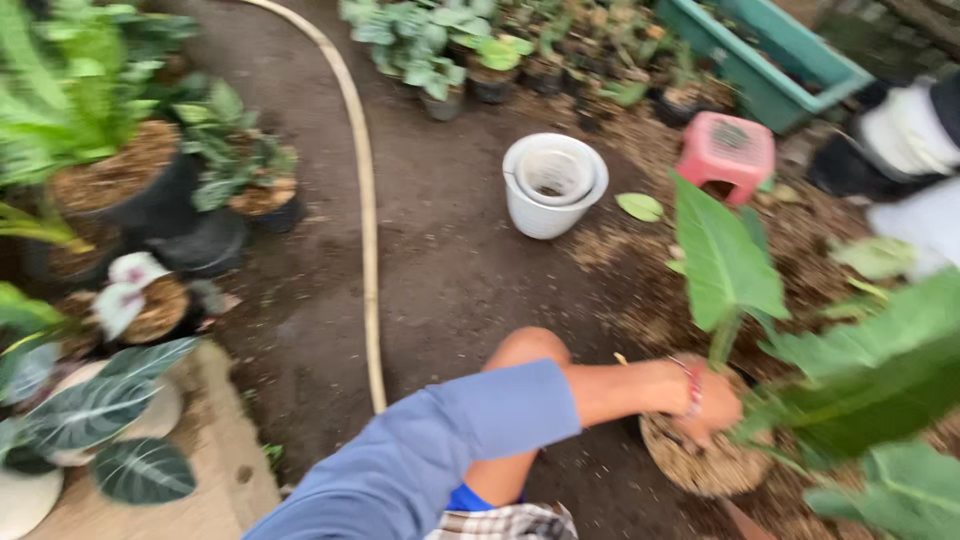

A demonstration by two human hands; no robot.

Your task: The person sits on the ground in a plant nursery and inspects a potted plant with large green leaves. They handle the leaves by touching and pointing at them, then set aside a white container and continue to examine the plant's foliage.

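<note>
left hand (712, 405) is pressing down on the coarse brown fibre filling of a round pot (700, 465), fingers curled, seemingly steadying the large-leafed green plant (725, 262) | right hand is staying out of view | white plastic buckets (552, 184) are sitting well apart

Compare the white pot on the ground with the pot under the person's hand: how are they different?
The white pot holds only a smaller white pot nested inside, with no plant; the pot under the hand is filled with coarse brown material and carries a large-leaved green plant. The white pot stands alone, untouched; the planted pot has a hand resting on its filling. Its wall colour is hard to tell. Both stand upright on the dark soil.
</note>
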